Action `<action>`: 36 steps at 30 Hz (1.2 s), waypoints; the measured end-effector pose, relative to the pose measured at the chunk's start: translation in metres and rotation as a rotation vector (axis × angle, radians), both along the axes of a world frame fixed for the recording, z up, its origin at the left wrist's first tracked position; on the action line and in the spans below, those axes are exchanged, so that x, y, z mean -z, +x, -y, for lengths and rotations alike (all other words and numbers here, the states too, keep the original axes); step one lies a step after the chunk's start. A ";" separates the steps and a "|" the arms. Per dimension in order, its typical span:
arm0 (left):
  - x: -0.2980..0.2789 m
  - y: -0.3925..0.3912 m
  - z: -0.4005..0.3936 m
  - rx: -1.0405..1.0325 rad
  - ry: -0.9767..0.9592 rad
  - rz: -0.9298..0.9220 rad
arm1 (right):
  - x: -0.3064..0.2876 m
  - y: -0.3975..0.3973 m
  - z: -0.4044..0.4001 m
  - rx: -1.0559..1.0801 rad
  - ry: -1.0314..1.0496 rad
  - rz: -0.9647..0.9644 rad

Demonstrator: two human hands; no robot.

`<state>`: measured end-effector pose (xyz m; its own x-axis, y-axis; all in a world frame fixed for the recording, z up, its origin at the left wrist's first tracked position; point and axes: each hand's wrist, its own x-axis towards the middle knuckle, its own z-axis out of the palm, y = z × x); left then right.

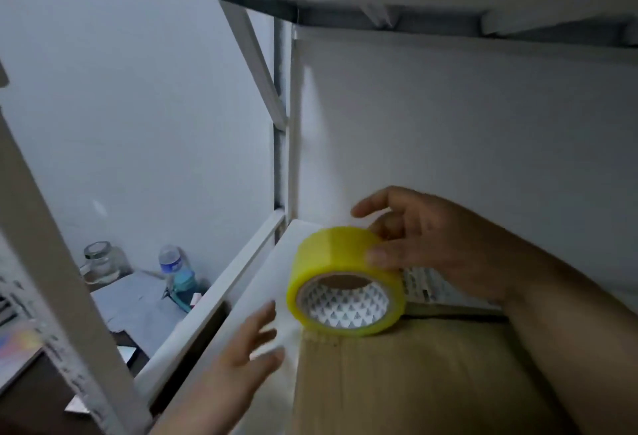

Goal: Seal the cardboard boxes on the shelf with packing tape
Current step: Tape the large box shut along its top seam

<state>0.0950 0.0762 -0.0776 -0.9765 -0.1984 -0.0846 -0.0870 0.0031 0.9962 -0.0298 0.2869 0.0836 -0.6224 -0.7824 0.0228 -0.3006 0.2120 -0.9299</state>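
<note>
So there's one yellow tape roll (345, 282) standing on edge on the one cardboard box (397, 383) on the shelf (221, 296). Right hand (428, 234) has its grip clamped on the roll, left hand (248, 348) hovers just beside, fingers spread apart

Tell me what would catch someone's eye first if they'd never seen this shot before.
The bright yellow tape roll stands out first, on edge at the far end of the cardboard box on the white shelf, gripped by the right hand. Next comes the left hand, blurred, fingers spread, beside the box's left edge. Down to the left, a glass jar and a plastic bottle sit by the wall.
</note>
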 end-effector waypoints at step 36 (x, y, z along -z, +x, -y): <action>-0.046 -0.035 0.007 0.472 -0.432 -0.143 | 0.031 0.025 -0.015 0.123 0.303 -0.388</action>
